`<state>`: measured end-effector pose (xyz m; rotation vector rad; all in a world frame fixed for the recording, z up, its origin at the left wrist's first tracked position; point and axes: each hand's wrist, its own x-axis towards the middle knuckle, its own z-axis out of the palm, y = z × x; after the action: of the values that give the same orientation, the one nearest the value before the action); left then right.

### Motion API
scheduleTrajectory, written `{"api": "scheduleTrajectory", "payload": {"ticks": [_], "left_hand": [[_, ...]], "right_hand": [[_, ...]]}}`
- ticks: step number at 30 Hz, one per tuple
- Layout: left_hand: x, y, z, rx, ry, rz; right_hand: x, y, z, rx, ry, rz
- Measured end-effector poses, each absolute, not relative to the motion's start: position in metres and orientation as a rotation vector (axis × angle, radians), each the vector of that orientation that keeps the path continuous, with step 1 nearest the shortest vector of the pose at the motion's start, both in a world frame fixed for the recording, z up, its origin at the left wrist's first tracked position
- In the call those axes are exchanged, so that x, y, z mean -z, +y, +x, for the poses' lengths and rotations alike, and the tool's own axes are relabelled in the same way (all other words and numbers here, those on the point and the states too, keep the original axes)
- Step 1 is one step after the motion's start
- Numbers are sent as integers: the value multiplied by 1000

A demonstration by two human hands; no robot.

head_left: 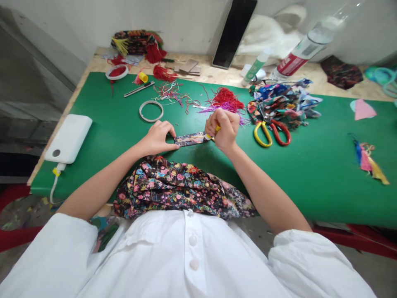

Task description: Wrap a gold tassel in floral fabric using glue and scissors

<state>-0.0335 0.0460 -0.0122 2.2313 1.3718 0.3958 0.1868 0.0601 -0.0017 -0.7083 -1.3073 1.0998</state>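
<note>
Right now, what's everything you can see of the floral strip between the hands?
The floral strip is a narrow dark rectangle with a small multicoloured flower print, seemingly fabric like the floral cloth nearer the body. It lies flat on the green mat, its right end slightly higher in view. The left hand holds its left end down with the fingertips. The right hand presses a yellow stick, probably glue, onto its right end.

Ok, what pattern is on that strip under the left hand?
The strip is dark with multicoloured floral print; head view.
</note>
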Motion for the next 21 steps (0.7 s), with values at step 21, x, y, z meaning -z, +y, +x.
{"api": "scheduleTrajectory", "payload": {"ticks": [21], "left_hand": [[14,47,-34,-414,1370,2233]], "right_hand": [[-7,70,197,-1598,-1477,-588]]}}
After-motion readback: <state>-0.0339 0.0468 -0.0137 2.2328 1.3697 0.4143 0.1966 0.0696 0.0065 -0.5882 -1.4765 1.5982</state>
